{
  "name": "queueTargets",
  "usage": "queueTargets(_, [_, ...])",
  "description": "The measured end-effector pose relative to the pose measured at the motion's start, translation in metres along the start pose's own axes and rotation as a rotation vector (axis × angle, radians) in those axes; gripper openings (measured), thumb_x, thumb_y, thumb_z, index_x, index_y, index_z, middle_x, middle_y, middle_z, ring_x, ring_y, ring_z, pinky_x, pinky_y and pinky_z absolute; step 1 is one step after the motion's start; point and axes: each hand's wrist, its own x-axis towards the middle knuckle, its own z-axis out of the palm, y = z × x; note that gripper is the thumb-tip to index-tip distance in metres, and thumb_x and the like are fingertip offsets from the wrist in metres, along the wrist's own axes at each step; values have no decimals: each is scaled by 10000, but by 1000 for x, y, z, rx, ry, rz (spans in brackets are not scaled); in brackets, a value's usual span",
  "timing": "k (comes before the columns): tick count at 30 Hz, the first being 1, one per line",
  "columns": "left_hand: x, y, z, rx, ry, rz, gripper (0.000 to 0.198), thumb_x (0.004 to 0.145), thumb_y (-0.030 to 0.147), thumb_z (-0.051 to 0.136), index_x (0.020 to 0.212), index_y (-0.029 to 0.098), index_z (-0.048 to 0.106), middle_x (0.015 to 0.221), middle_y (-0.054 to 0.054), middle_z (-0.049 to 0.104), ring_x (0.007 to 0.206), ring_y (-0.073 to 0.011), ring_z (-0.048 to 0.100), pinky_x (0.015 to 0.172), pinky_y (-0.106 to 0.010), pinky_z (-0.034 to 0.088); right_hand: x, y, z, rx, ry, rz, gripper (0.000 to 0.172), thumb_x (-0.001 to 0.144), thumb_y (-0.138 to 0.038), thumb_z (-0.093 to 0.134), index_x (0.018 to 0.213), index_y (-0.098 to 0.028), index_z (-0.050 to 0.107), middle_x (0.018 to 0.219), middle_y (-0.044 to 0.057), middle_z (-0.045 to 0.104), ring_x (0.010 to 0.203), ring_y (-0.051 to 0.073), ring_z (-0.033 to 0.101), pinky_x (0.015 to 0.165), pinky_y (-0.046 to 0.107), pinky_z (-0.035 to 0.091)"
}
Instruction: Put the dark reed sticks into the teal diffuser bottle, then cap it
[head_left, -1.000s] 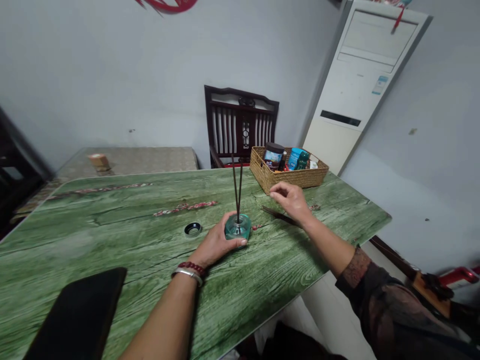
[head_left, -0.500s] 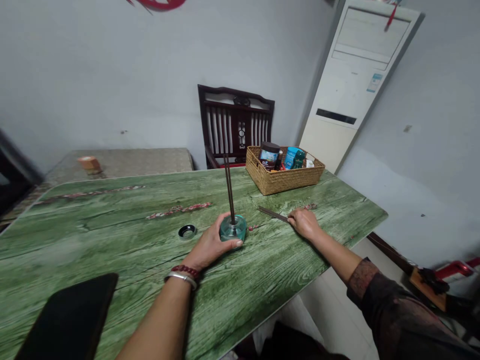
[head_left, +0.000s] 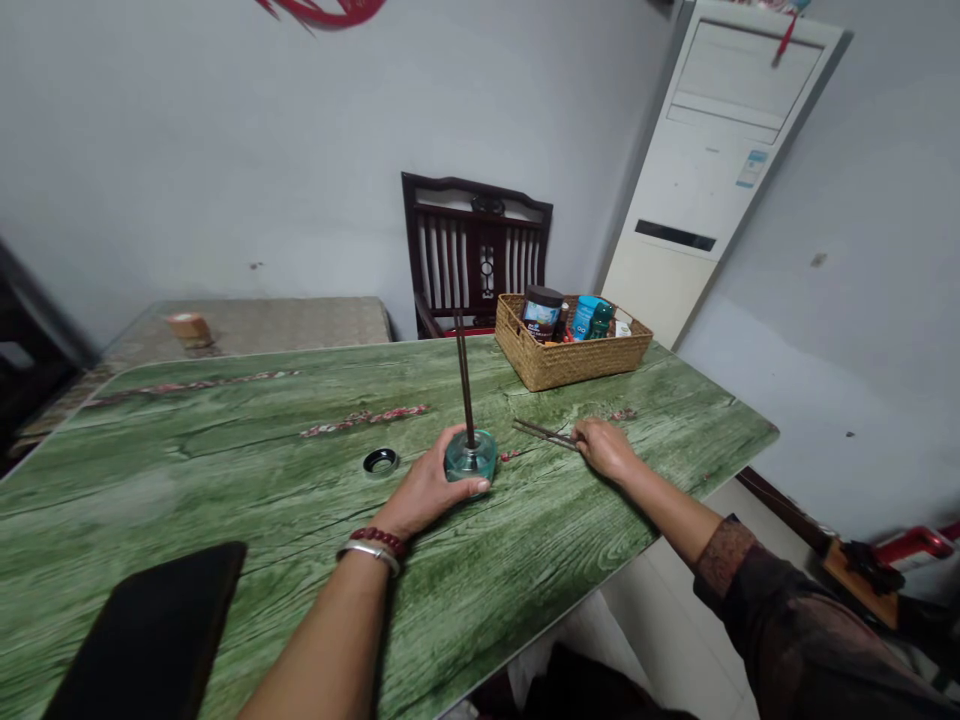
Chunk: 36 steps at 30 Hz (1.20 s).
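My left hand (head_left: 435, 483) is wrapped round a teal glass diffuser bottle (head_left: 474, 462) that stands on the table. A pair of thin dark reed sticks (head_left: 465, 385) rises almost upright from the bottle's neck. To the right, my right hand (head_left: 602, 447) pinches the near end of more dark reed sticks (head_left: 536, 430), which lie low over the tabletop and point left. Their tips are slightly spread; how many there are I cannot tell. A black and silver ring-shaped cap (head_left: 380, 462) lies left of the bottle.
The green wood-patterned table (head_left: 300, 520) carries a wicker basket (head_left: 585, 368) of jars and bottles at the back right. A dark flat object (head_left: 150, 635) lies at the front left. Behind the table stand a dark wooden chair (head_left: 480, 235) and a white floor-standing air conditioner (head_left: 675, 190).
The reed sticks in my right hand have fanned slightly apart at their tips. My left hand still holds the bottle in place. The whole view has shifted slightly.
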Motion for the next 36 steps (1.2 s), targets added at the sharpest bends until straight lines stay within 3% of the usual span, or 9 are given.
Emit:
queueTargets(5, [-1,0,1,-13,19,-2,819,669,450,783,1371,193,447,1280,-130,654,1206,-330,599,1069,-495,427,0,1,-3,19,7,-35,194,878,-145,546,1001,-198,686,1059,85,708,999,203,642,795,248,398])
queueTargets(9, [-2,0,1,-9,17,-1,816,667,464,782,1362,190,455,1296,-129,642,1201,-329,598,1060,-485,436,6,-3,-24,159,215,-146,193,857,-134,521,958,-177,680,948,79,695,902,198,624,801,267,409])
queueTargets(14, [-2,1,1,-9,8,-1,815,678,471,778,1365,189,443,1312,-132,631,1226,-330,580,1075,-486,422,12,-37,-80,743,580,-320,75,835,-253,598,877,-200,631,813,7,645,749,160,584,760,280,458])
queueTargets(19, [-2,-1,1,-18,14,0,808,675,450,782,1366,191,453,1296,-126,646,1224,-334,582,1077,-492,419,12,-89,-114,1240,654,-417,147,822,-351,657,866,-234,580,823,-18,602,766,147,567,756,288,486])
queueTargets(25, [-1,-4,2,1,22,24,829,678,485,785,1368,186,437,1312,-137,628,1230,-329,582,1071,-474,430,20,-131,-104,1317,509,-470,174,809,-375,661,858,-239,565,806,-21,584,750,140,557,748,287,492])
queueTargets(29, [0,-6,3,2,20,41,819,684,489,781,1361,185,436,1292,-132,637,1226,-332,585,1074,-481,423,24,-141,-91,1264,412,-484,147,783,-334,670,822,-229,574,761,-31,577,709,132,550,703,272,480])
queueTargets(36, [-1,-1,2,-13,1,55,814,694,504,773,1356,182,425,1308,-132,623,1243,-336,569,1070,-469,424,31,-148,-56,1150,366,-434,93,771,-287,634,801,-212,590,727,-40,598,669,125,557,672,258,463])
